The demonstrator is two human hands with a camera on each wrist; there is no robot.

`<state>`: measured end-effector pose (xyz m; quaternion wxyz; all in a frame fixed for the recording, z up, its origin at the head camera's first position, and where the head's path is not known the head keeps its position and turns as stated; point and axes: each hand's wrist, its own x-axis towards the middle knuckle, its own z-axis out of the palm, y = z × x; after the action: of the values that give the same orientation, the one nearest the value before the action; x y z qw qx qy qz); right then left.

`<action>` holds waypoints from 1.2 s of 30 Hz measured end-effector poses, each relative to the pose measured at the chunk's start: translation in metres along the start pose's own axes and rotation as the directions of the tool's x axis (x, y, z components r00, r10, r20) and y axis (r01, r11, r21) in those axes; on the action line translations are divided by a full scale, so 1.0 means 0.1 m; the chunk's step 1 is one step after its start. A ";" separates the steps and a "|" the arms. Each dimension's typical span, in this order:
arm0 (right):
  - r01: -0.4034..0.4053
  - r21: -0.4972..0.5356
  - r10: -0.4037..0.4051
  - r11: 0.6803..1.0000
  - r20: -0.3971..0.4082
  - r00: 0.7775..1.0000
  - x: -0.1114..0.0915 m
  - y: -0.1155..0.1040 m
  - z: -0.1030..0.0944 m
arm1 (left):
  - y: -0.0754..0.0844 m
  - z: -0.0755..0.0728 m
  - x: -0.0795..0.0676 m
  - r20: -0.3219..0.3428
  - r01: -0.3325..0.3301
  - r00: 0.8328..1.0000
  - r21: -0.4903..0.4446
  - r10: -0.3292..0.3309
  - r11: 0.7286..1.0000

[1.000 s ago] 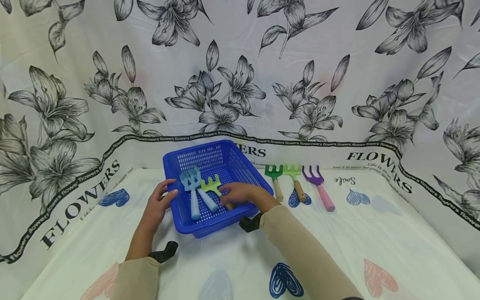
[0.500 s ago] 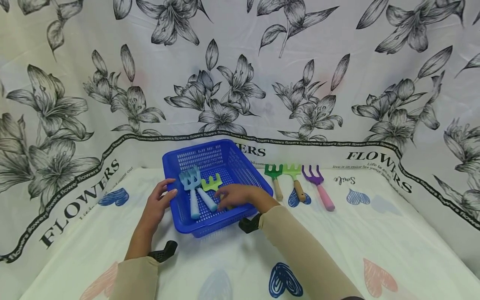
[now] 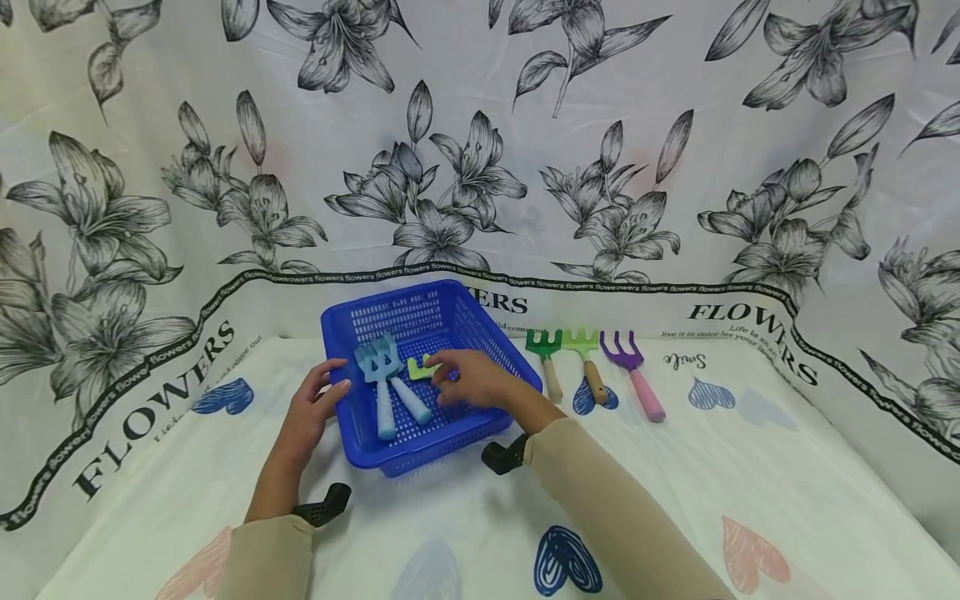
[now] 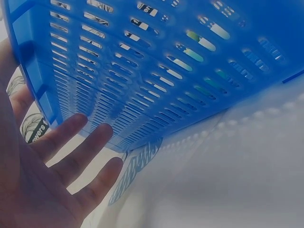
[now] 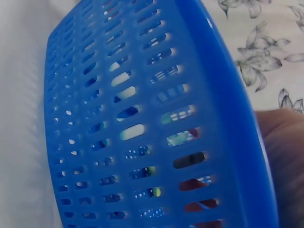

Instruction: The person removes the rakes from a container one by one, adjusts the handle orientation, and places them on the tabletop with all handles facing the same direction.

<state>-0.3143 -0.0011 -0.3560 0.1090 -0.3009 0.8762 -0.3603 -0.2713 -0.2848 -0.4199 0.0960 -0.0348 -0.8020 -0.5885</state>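
In the head view a blue plastic basket (image 3: 517,358) stands on the cloth. My left hand (image 3: 309,408) holds its left rim, thumb and index finger over the edge; in the left wrist view the other fingers (image 4: 78,164) spread beside the outer wall. My right hand (image 3: 472,379) reaches into the basket and grips a small light-green hand rake (image 3: 420,368), whose handle is hidden under the fingers. Left of it lie two light-blue hand rakes (image 3: 385,408), one partly across the other. The basket's wall (image 5: 137,114) covers most of the right wrist view and hides the fingertips.
Right of the basket lie a dark-green rake (image 3: 550,371), a light-green rake (image 3: 588,367) with a wooden handle, and a purple rake (image 3: 633,375) with a pink handle. Behind them hangs a flower-printed cloth (image 3: 600,67). White heart-printed cloth (image 3: 645,517) covers the table.
My right hand has closed on the light-green rake in the basket and risen slightly, and the rake's head has turned a little. The left hand stays on the rim.
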 end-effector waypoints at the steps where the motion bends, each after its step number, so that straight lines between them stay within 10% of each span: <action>1: 0.004 0.001 -0.004 1.000 -0.023 1.000 0.00 0.00 0.00 | 0.00 0.00 0.00 0.000 0.000 1.000 -0.001 0.000 1.000; 17: 0.017 -0.057 -0.040 0.998 -0.423 0.905 -0.12 -0.02 0.05 | -0.02 -0.02 -0.01 -0.004 0.000 1.000 0.006 0.000 1.000; 36: 0.283 -0.055 -0.222 0.958 -0.767 0.602 -0.25 0.07 0.14 | 0.00 0.00 -0.01 -0.008 0.009 1.000 0.017 -0.009 1.000</action>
<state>-0.2912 0.0100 -0.3713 -0.3132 -0.2364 0.7745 -0.4962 -0.2705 -0.2848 -0.4199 0.0968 -0.0280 -0.8068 -0.5822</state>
